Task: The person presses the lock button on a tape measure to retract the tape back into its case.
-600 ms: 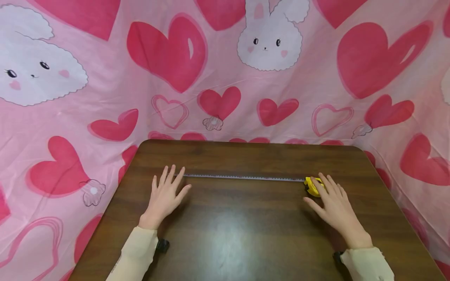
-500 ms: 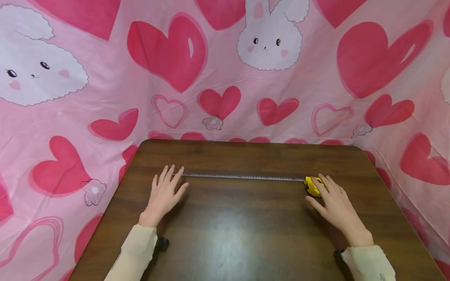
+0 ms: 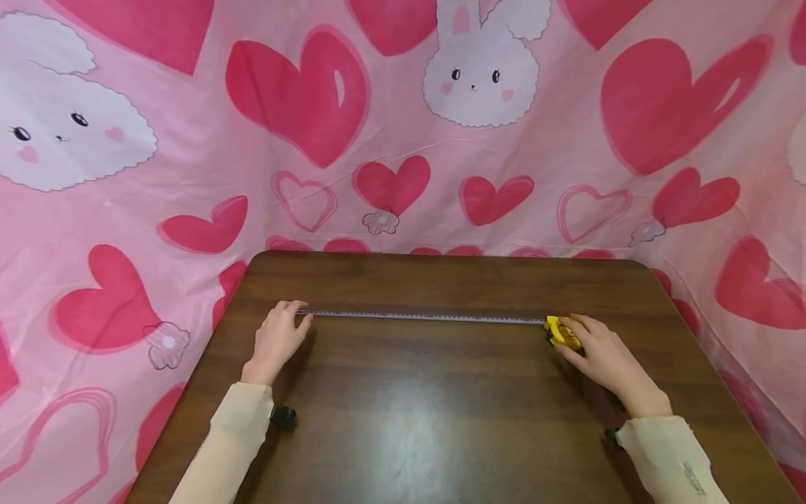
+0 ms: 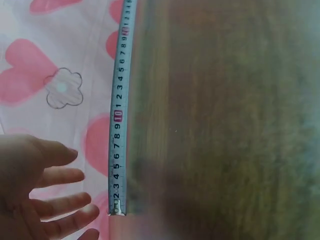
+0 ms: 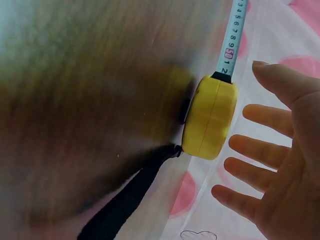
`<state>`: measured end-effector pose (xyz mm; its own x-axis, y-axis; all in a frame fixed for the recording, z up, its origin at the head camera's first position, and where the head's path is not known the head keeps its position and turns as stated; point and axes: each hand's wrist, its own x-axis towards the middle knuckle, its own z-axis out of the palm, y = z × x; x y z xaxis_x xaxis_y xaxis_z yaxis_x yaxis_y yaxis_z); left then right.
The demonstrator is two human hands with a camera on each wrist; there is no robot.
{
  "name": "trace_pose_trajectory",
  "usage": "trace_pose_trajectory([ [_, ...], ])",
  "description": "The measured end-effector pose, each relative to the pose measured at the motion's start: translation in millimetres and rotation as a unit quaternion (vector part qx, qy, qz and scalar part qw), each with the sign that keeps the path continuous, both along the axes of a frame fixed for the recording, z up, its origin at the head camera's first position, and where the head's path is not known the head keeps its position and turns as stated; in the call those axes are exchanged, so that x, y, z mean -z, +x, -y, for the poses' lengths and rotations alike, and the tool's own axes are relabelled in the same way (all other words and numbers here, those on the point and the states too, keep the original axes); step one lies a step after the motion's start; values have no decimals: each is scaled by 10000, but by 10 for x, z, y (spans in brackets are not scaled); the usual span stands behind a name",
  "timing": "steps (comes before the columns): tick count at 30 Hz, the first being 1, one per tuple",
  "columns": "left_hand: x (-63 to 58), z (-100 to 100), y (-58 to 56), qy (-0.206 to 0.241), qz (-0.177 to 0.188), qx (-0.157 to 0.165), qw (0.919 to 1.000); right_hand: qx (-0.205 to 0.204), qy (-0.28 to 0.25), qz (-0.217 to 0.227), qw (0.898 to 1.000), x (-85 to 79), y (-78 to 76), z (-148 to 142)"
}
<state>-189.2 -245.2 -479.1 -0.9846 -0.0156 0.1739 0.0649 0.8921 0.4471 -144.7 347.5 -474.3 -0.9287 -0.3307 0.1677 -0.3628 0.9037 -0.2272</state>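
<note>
A yellow tape measure (image 3: 557, 327) rests toward the table's right side, its blade (image 3: 428, 318) drawn out in a straight line to the left. At the blade's hooked end (image 4: 117, 209) is my left hand (image 3: 277, 341), fingers bent loosely and spaced apart beside the hook. My right hand (image 3: 601, 357) is at the case, thumb on the near side and fingertips over the far side in the head view. In the right wrist view its spread fingers (image 5: 260, 150) show a gap from the yellow case. A black strap (image 5: 135, 192) trails from the case.
The dark wooden table (image 3: 403, 413) has rounded far corners. Behind it and at both sides hangs a pink cloth (image 3: 403, 140) printed with hearts and rabbits. Small black devices sit at both wrists, by the pale sleeves (image 3: 229, 434).
My left hand has drawn back slightly, its straight fingers now bending down at the blade's end. The right hand's fingers have lowered and bent around the case. The tape measure stays in place.
</note>
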Motion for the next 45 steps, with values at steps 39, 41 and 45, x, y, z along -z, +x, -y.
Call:
trace_pose_trajectory([
  [39, 86, 243, -184, -222, 665, 54, 9975, -193, -414, 1295, 9905, 34, -338, -56],
  [41, 92, 249, -197, -199, 654, 80, 9976, -249, -418, 1286, 9905, 34, -349, -57],
  [45, 101, 271, -216, -186, 619, 99, 9979, -301, -460, 1350, 9893, 29, -357, -77],
])
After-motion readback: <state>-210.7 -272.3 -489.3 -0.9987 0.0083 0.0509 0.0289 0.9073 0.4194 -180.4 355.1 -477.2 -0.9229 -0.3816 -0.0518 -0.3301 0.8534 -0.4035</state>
